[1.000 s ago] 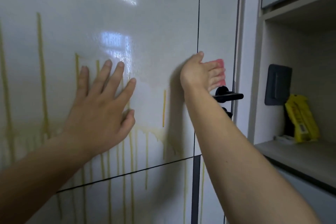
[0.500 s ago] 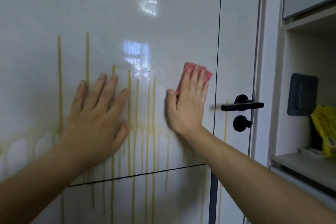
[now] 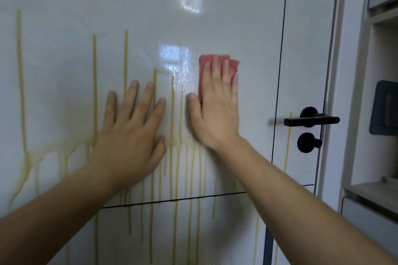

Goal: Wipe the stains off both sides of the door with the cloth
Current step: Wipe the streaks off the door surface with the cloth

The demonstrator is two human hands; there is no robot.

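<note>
A glossy white door (image 3: 237, 17) fills the view, streaked with long yellow drip stains (image 3: 94, 92) that run down from mid height to the bottom. My right hand (image 3: 215, 109) lies flat with straight fingers on a folded pink cloth (image 3: 233, 65), pressing it against the door; only the cloth's top and right edge show past the fingers. My left hand (image 3: 131, 133) is spread flat on the door just to the left, over some streaks, holding nothing.
A black lever handle (image 3: 310, 119) and a black lock knob (image 3: 308, 142) sit at the door's right edge. Beyond the frame stands an open shelf unit (image 3: 372, 191) with a dark wall plate (image 3: 384, 107).
My right hand has carried the cloth from beside the handle leftward onto the middle panel and turned fingers-up. The view has shifted left. My left hand stays flat on the door.
</note>
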